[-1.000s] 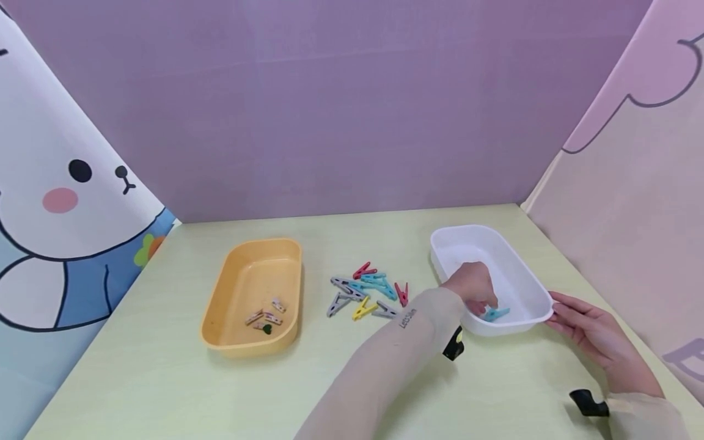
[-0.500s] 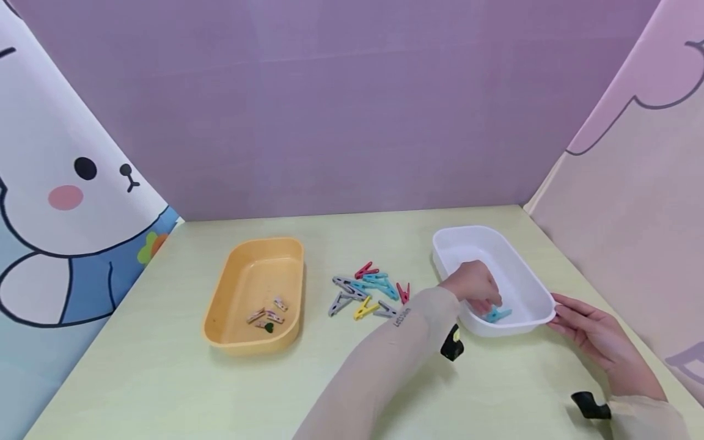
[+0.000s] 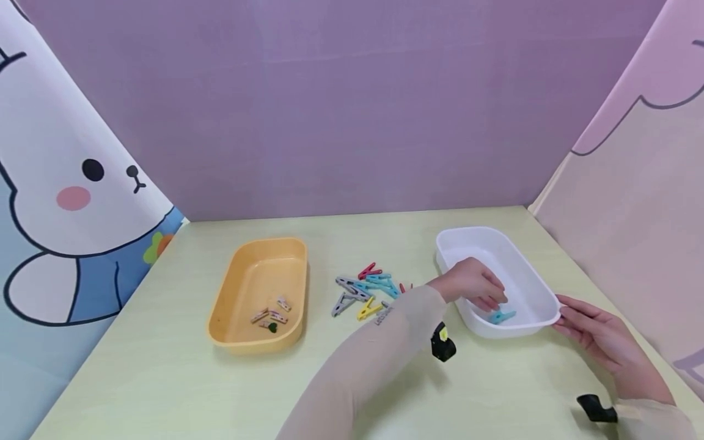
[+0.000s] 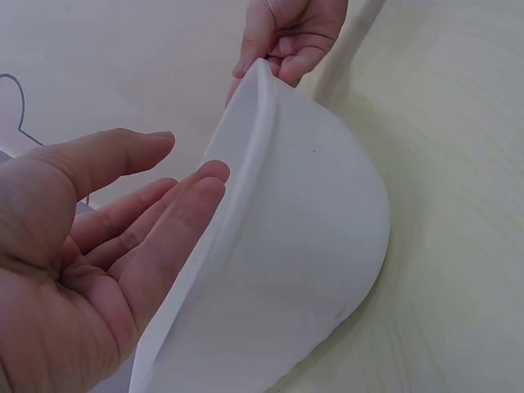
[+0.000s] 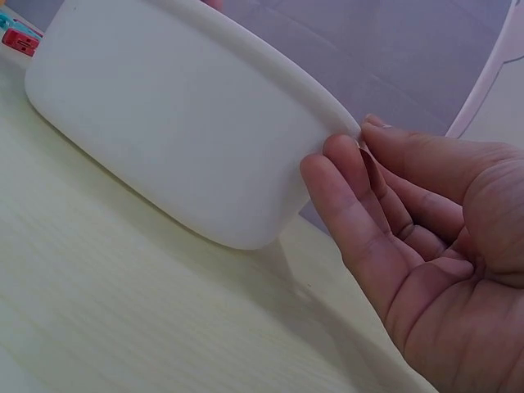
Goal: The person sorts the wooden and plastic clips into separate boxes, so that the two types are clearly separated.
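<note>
My left hand [image 3: 477, 283] is over the near end of a white plastic basin [image 3: 527, 275]. In the left wrist view, the thumb and fingers [image 4: 155, 254] of that hand are apart with nothing between them. A light-blue clothespin [image 3: 503, 317] lies on the basin floor just below the fingertips. My right hand [image 3: 599, 336] pinches the rim at the basin's near right corner, thumb above and fingers below, as the right wrist view shows. From the wrists, the basin's outer wall [image 5: 180, 123] hides its inside.
Several clothespins lie in a loose pile mid-table: grey [image 3: 343, 304], light blue [image 3: 379, 281], yellow [image 3: 368, 308] and red [image 3: 368, 271]. My left forearm partly covers the pile. A yellow basin [image 3: 264, 256] at left holds several tiny pegs [image 3: 278, 317]. A purple backdrop [image 3: 352, 122] stands behind.
My left hand has let go of the light-blue clothespin and risen slightly, its fingers loosening. The right hand keeps its hold on the rim. The head view has shifted a little.
</note>
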Action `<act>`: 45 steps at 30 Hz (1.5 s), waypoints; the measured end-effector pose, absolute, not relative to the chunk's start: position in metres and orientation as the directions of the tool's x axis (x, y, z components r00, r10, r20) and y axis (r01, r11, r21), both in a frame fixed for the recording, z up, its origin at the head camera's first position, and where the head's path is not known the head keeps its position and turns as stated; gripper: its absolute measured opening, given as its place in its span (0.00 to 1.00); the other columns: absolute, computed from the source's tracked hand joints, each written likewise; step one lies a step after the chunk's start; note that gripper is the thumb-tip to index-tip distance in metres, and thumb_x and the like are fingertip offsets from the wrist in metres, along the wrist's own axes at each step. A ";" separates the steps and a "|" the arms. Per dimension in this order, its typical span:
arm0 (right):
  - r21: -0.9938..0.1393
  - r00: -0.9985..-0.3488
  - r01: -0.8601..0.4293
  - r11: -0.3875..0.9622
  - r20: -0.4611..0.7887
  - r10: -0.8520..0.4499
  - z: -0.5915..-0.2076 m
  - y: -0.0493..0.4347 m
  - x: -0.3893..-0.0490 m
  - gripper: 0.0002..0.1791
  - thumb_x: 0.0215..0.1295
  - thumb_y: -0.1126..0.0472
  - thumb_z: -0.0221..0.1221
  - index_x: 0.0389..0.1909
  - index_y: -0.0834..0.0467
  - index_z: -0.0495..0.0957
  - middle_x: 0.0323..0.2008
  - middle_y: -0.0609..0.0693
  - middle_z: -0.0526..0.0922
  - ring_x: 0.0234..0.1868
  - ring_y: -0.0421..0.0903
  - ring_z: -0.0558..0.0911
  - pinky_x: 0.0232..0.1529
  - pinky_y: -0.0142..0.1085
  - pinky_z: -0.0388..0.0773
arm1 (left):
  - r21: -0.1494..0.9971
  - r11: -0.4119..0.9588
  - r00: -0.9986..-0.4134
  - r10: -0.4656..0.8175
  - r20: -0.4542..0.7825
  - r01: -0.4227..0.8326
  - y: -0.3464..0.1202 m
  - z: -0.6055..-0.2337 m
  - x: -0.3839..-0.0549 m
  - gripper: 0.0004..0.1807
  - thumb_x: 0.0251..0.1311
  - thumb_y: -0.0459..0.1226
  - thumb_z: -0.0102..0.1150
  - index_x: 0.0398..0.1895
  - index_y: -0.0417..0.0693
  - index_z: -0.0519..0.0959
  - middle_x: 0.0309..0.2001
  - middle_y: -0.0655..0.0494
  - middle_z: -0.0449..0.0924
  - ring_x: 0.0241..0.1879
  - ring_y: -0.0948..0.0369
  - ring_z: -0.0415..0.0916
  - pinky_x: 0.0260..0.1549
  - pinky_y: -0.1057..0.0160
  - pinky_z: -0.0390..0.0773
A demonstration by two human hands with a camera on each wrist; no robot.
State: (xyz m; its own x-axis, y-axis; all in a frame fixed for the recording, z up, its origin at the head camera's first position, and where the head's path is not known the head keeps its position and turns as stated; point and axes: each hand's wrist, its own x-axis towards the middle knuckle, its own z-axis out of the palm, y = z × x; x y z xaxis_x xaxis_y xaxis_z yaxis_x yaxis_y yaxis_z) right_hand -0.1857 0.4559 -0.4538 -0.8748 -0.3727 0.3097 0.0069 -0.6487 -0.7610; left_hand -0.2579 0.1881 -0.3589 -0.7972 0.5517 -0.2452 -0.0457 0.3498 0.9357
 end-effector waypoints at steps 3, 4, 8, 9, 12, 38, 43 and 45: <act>-0.762 -0.874 0.003 -0.647 0.312 -0.372 -0.455 0.456 -0.185 0.26 0.74 0.82 0.34 0.59 0.70 0.77 0.53 0.64 0.82 0.51 0.57 0.84 0.52 0.43 0.79 | 0.937 0.348 -0.782 0.573 -0.244 -0.038 0.183 -0.356 -0.257 0.03 0.56 0.26 0.69 0.32 0.35 0.84 0.21 0.48 0.84 0.20 0.60 0.81 0.22 0.66 0.83; -0.762 -0.875 0.002 -0.647 0.312 -0.371 -0.455 0.456 -0.186 0.26 0.74 0.82 0.34 0.59 0.70 0.77 0.53 0.64 0.82 0.51 0.57 0.84 0.52 0.43 0.79 | 0.937 0.349 -0.777 0.580 -0.244 -0.034 0.181 -0.355 -0.257 0.03 0.56 0.27 0.69 0.32 0.35 0.84 0.22 0.49 0.84 0.20 0.60 0.82 0.22 0.66 0.83; -0.765 -0.878 -0.003 -0.644 0.311 -0.365 -0.455 0.456 -0.185 0.25 0.74 0.82 0.34 0.58 0.70 0.77 0.53 0.64 0.82 0.51 0.57 0.84 0.52 0.43 0.79 | 0.941 0.338 -0.759 0.610 -0.227 -0.010 0.169 -0.350 -0.257 0.03 0.56 0.27 0.69 0.33 0.36 0.84 0.24 0.48 0.85 0.22 0.60 0.83 0.24 0.66 0.84; -0.764 -0.878 -0.003 -0.645 0.311 -0.364 -0.454 0.456 -0.185 0.25 0.74 0.82 0.34 0.58 0.70 0.77 0.52 0.64 0.82 0.51 0.56 0.84 0.52 0.42 0.79 | 0.944 0.331 -0.756 0.616 -0.220 -0.005 0.166 -0.349 -0.257 0.04 0.56 0.27 0.69 0.34 0.36 0.84 0.26 0.47 0.86 0.22 0.60 0.83 0.24 0.66 0.84; -0.762 -0.876 -0.004 -0.648 0.316 -0.366 -0.453 0.455 -0.185 0.25 0.74 0.81 0.35 0.58 0.70 0.77 0.52 0.64 0.82 0.52 0.56 0.83 0.52 0.42 0.79 | 0.955 0.296 -0.751 0.630 -0.198 -0.003 0.156 -0.348 -0.261 0.05 0.57 0.27 0.68 0.36 0.35 0.84 0.29 0.43 0.86 0.23 0.60 0.84 0.25 0.65 0.84; -0.759 -0.859 -0.015 -0.651 0.343 -0.381 -0.455 0.457 -0.188 0.26 0.74 0.81 0.32 0.59 0.72 0.75 0.54 0.65 0.81 0.53 0.57 0.83 0.53 0.43 0.79 | 0.914 0.406 -0.794 0.550 -0.259 -0.017 0.053 -0.375 -0.293 0.08 0.60 0.33 0.67 0.40 0.38 0.86 0.38 0.44 0.87 0.37 0.54 0.86 0.36 0.62 0.85; -0.760 -0.866 -0.010 -0.650 0.332 -0.374 -0.456 0.457 -0.188 0.26 0.74 0.82 0.31 0.59 0.71 0.76 0.54 0.65 0.81 0.53 0.57 0.83 0.53 0.43 0.79 | 0.889 0.458 -0.783 0.559 -0.272 0.018 0.035 -0.384 -0.297 0.09 0.59 0.34 0.69 0.41 0.38 0.86 0.37 0.48 0.87 0.39 0.54 0.85 0.39 0.62 0.84; -0.760 -0.868 -0.012 -0.650 0.331 -0.371 -0.457 0.456 -0.188 0.26 0.74 0.82 0.32 0.59 0.72 0.76 0.53 0.65 0.81 0.52 0.57 0.83 0.53 0.44 0.79 | 0.870 0.492 -0.786 0.550 -0.282 0.032 0.030 -0.387 -0.299 0.10 0.58 0.34 0.69 0.42 0.39 0.86 0.36 0.53 0.87 0.38 0.56 0.84 0.40 0.62 0.84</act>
State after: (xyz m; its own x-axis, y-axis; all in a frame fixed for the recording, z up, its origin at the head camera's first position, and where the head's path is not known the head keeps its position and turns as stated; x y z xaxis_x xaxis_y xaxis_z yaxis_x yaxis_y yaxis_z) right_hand -0.1879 0.4565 -0.4566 -0.8675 -0.3713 0.3309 -0.0119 -0.6497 -0.7601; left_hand -0.2986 0.0298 -0.3867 -0.7858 0.5503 -0.2823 0.0318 0.4917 0.8702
